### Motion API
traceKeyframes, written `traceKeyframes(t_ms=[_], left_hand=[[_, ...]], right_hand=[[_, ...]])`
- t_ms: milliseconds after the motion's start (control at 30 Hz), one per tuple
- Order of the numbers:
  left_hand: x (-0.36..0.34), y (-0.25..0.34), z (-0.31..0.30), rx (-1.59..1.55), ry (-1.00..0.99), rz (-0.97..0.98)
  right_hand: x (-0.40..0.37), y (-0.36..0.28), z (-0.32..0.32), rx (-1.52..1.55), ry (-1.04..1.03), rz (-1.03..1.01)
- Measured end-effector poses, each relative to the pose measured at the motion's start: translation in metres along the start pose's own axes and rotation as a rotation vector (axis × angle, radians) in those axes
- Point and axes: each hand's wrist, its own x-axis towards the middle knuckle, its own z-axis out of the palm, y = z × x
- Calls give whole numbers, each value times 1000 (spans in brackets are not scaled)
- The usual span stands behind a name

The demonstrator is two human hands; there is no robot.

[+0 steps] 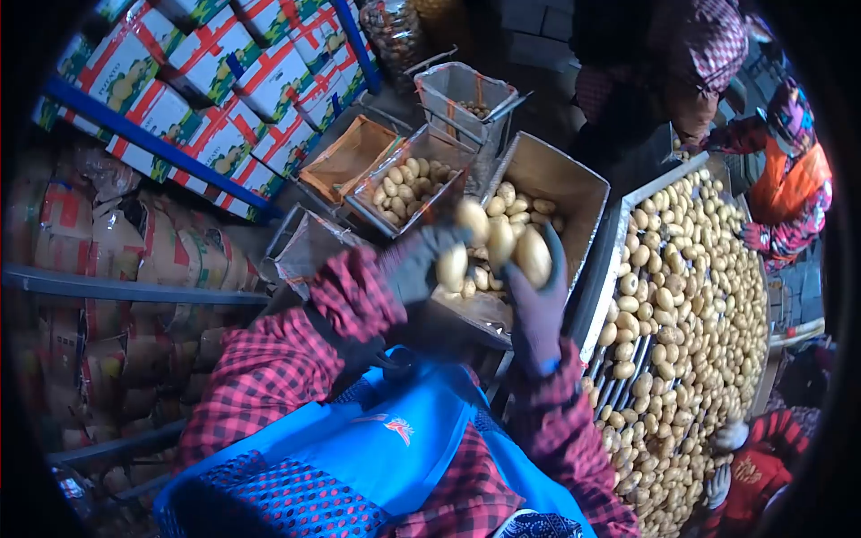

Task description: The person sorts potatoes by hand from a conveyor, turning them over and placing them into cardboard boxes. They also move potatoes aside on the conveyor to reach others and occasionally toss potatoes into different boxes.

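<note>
- Step in hand, as I read it: handling potatoes by the handful over an open box (574, 184), with more potatoes (518, 206) lying inside it.
- Left hand (420, 264) was gloved, fingers bent round a pale potato (452, 267). A blurry potato (472, 221) sat right by the fingertips; couldn't tell if they were gripping it.
- Right hand (541, 318), also gloved, had a big potato (534, 257) pinched, thumb on one side and fingers up the other. Not spread, not pressed together.
- A middle potato (501, 242) was right beside that one, between the hands. Couldn't say which hand had it, if either.
- Roller table (604, 278) stood just to the right of the box, loaded with potatoes, a few bare rollers (625, 387) showing. Smaller bin (448, 148) on the other side had some too.
- Co-worker in an orange vest (789, 188) was at the far side, plus gloved hands (717, 484) at the near end, both well apart from the box.
- My take: with hands that full, the next move called for a steady grip, hands low over the box, and an easy finger release so nothing bruised.
</note>
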Motion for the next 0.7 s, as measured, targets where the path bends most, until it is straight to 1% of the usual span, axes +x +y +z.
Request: traceKeyframes(t_ms=[33,67,100,133,167,200,233,267,300,333,367,400,467,500,533,567,600,633,667,700], left_hand=[[12,19,-27,-11,3,-2],[27,40,-54,372,38,172],[39,56,-79,755,65,345],[41,61,-106,721,134,390],[43,66,-131,688,202,435],[41,78,-152,241,297,327],[27,84,-157,175,169,386],[12,74,-151,90,45,431],[4,61,-131,75,21,401],[-4,51,-109,53,-91,307],[-5,38,-93,36,-206,209],[2,22,-80,179,-365,172],[12,0,-38,349,-375,55],[20,-10,-23,390,-407,4],[26,-19,-6,433,-437,-45],[29,-27,12,485,-502,-57],[25,-29,26,438,-514,-187],[21,-32,41,394,-516,-316],[22,-39,43,387,-512,-350],[22,-46,45,379,-507,-384]], right_hand=[[30,15,25,0,-40,-21],[56,37,47,0,-73,-36],[75,52,63,127,-60,8],[86,65,68,256,-43,43],[89,71,68,445,-28,121],[81,71,56,528,-104,212],[70,63,45,647,-169,259],[52,56,30,755,-227,313],[32,61,14,876,-231,390],[19,64,-2,1090,-215,593],[5,65,-15,1215,-235,648],[-7,65,-25,1343,-259,692],[-27,63,-34,1471,-282,684],[-34,57,-34,1450,-311,638],[-38,51,-36,1454,-291,619],[-41,45,-38,1438,-367,613],[-45,43,-42,1420,-445,610],[-50,41,-47,1375,-409,658],[-56,40,-52,1331,-374,707],[-59,33,-58,1058,-360,679]])
